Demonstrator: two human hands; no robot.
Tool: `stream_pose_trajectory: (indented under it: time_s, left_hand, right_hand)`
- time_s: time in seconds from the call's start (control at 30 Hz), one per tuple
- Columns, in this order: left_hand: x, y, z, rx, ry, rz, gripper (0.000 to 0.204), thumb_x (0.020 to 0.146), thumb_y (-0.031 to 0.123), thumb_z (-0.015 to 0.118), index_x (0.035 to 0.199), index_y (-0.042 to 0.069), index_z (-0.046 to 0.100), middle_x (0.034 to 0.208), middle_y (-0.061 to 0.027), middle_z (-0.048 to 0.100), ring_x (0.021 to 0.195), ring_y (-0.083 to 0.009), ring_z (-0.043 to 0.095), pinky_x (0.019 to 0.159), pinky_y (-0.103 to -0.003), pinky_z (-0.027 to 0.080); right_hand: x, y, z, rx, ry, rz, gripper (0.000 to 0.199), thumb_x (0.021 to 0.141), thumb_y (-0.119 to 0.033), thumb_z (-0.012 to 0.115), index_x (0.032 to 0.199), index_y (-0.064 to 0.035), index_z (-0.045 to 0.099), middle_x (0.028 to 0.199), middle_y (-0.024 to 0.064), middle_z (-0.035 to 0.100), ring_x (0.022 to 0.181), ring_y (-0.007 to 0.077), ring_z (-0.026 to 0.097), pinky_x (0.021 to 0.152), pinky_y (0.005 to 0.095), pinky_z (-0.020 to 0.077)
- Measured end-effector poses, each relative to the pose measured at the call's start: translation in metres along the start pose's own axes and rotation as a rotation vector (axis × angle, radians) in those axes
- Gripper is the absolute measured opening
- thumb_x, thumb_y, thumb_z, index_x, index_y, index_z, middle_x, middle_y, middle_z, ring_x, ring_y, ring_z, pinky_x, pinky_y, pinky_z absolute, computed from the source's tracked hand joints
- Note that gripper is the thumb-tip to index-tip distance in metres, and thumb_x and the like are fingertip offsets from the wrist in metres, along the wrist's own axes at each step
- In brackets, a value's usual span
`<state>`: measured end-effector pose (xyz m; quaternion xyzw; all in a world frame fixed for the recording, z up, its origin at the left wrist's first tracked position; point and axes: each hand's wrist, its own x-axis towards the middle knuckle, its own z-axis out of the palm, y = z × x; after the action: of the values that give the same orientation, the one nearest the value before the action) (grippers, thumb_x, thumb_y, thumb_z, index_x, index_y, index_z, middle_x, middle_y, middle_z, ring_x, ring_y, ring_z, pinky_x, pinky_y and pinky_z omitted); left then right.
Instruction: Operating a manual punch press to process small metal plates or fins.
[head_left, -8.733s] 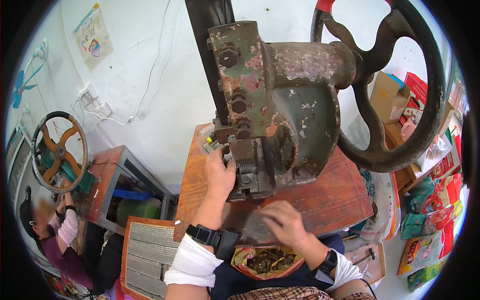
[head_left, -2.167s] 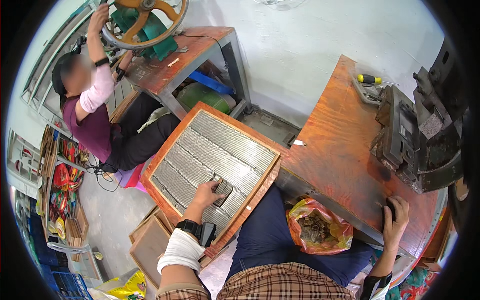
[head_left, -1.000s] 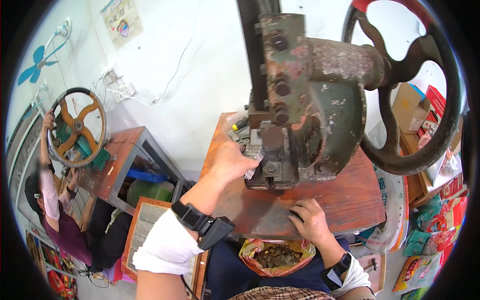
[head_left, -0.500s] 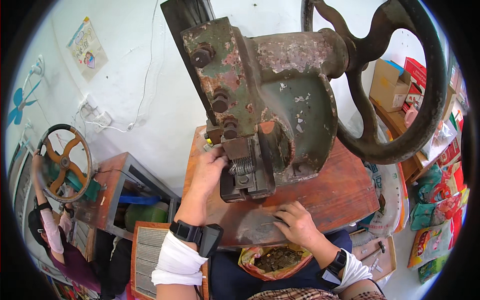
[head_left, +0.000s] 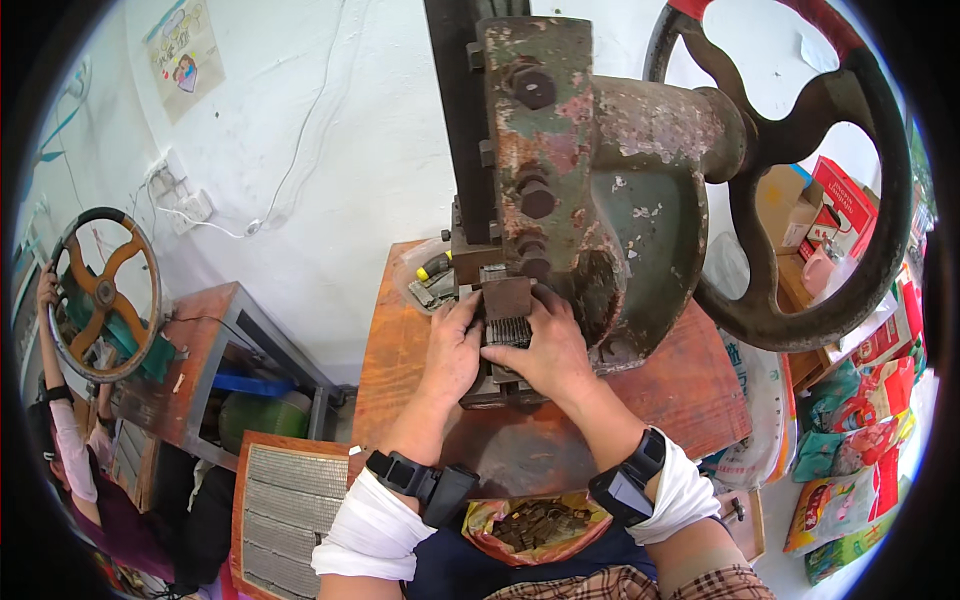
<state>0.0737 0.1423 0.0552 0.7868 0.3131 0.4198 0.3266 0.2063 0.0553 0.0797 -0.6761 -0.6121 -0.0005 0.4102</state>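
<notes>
Small workshop: rusty hand-wheel press (head_left: 600,200) on worn wooden bench (head_left: 400,340).

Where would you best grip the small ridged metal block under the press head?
Probably by its two short ends, coming from the front: the block lies flat under the press, and the left hand and right hand flank it there.

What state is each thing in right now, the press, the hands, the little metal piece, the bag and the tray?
Left hand: fingers on the metal piece.
Right hand: gripping the metal piece.
Ridged metal piece: held under the press head.
Press: upright on the table, paint worn, rusty.
Handwheel: untouched.
Bag: open, holding small parts.
Tray: filled in rows.
</notes>
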Motion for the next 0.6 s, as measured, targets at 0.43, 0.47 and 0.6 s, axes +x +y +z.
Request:
stream_pose_trajectory:
  time_s: [0.43, 0.47, 0.6]
  left_hand:
    - [-0.001, 0.013, 0.001, 0.290, -0.103, -0.057, 0.047, 0.084, 0.009, 0.048, 0.130, 0.012, 0.049, 0.134, -0.0078, 0.048, 0.120, -0.0352, 0.040, 0.096, -0.060, 0.030]
    - [0.001, 0.012, 0.005, 0.289, -0.113, -0.053, 0.047, 0.085, 0.010, 0.046, 0.132, 0.013, 0.047, 0.138, -0.0072, 0.044, 0.122, -0.0339, 0.038, 0.095, -0.064, 0.028]
    - [-0.003, -0.009, -0.003, 0.268, -0.126, -0.094, 0.047, 0.087, 0.014, 0.044, 0.134, 0.014, 0.045, 0.143, -0.0060, 0.037, 0.128, -0.0315, 0.034, 0.096, -0.070, 0.022]
  right_hand:
    - [-0.004, 0.018, -0.016, 0.194, 0.063, -0.102, 0.067, 0.063, -0.023, 0.081, 0.120, -0.0008, 0.052, 0.115, 0.0207, 0.055, 0.107, 0.0371, 0.053, 0.091, 0.0412, 0.0444]
    - [-0.006, 0.020, -0.020, 0.170, 0.093, -0.110, 0.066, 0.063, -0.024, 0.082, 0.118, -0.0016, 0.054, 0.114, 0.0203, 0.056, 0.104, 0.0370, 0.055, 0.089, 0.0407, 0.0456]
    - [-0.020, -0.016, -0.097, 0.089, 0.184, -0.304, 0.039, 0.068, -0.019, 0.078, 0.101, -0.0015, 0.064, 0.103, 0.0189, 0.061, 0.096, 0.0360, 0.059, 0.082, 0.0397, 0.0486]
